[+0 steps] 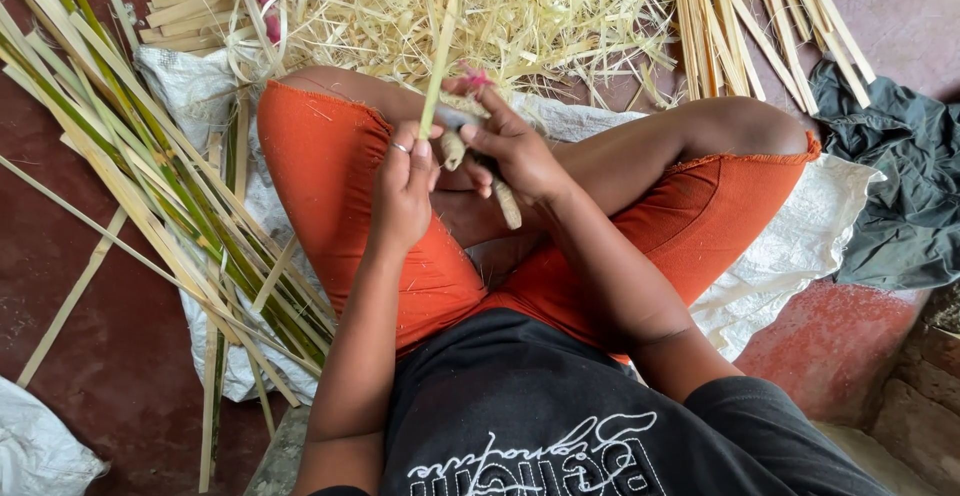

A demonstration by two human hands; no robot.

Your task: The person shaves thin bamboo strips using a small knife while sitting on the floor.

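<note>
I sit cross-legged in orange shorts. My left hand [402, 188], with a ring on one finger, pinches a long thin green-and-pale bamboo strip [443, 46] that runs up and away from me. My right hand [518, 151] grips a knife with a cord-wrapped handle [506, 202], its blade end hidden at the strip near my left fingers. A small pink piece [478, 78] shows just above my right fingers. Both hands meet over my lap.
A heap of pale shavings [470, 6] lies ahead. Green-edged split strips [150, 176] fan out at left over a white woven sack [190, 86]. Pale slats [740, 26] lie at upper right. A dark cloth [900, 176] sits right. The floor is red.
</note>
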